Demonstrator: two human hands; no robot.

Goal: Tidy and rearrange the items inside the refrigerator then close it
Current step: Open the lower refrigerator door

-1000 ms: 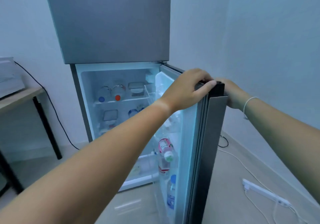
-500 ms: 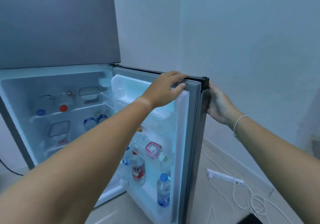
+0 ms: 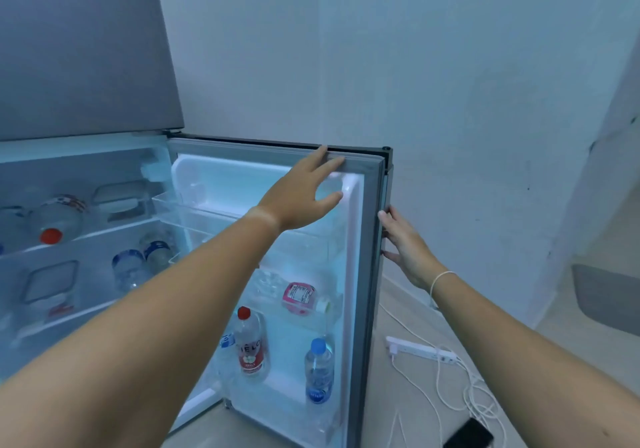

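Both hands at the free edge of the wide-open refrigerator door.

The left hand lies flat, fingers straight, against the inner top corner; the right hand, fingers straight, touches the outer edge. Bare floor lies right, with a power strip nearby.

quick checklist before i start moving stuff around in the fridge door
1. Fridge door open wide: ok.
2. Left hand free, fingers straight by the door's top edge: ok.
3. Right hand free, flat on the door's outer edge: ok.
4. Pink-labelled bottle upright: not ok, lying tilted in the middle bin.
5. Red-capped bottle and blue-capped bottle upright in the bottom bin: ok.
6. Caps tight: cannot tell.
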